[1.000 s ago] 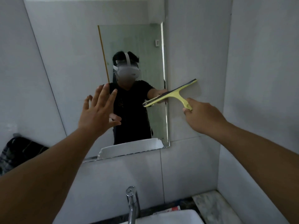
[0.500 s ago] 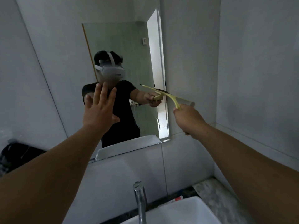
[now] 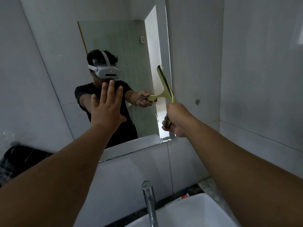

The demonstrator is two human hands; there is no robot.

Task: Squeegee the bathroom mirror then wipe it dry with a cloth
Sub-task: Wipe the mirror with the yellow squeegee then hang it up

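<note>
You've got one view only: head cam, wide-angle, facing fwd and slightly down at the wall mirror (image 3: 124,76) from close range. Both forearms run in from the bottom corners; tap (image 3: 150,202) and sink (image 3: 193,212) sit at the bottom edge. No 2nd view, so nothing's shared.

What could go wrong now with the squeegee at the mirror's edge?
The squeegee in the right hand stands nearly upright at the mirror's right edge, so it may slip onto the wall tile and leave a strip unwiped. The open left hand, if it touches the glass, may leave prints.
</note>
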